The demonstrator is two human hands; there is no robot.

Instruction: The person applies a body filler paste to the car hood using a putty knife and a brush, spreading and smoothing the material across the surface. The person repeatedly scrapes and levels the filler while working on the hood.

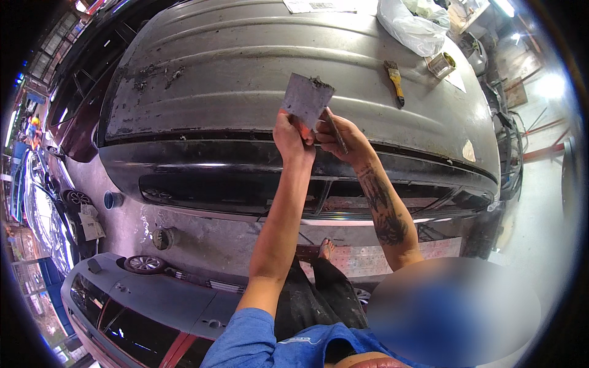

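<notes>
Above the car roof's [227, 76] near edge, the left hand [290, 136] grips a flat plate [305, 98] pointing toward the far side, the right hand [347, 136] clasping a thin scraper [338, 135] aimed roughly likewise.

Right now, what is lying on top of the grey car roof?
On the roof I see a yellow-handled brush, an open tin, a white plastic bag and a paper sheet. The surface beneath the bag and behind the grey plate is covered.

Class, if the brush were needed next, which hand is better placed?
Probably the right hand: nearer the brush, though gripping a thin tool. The left hand, farther off, holds a plate.
</notes>
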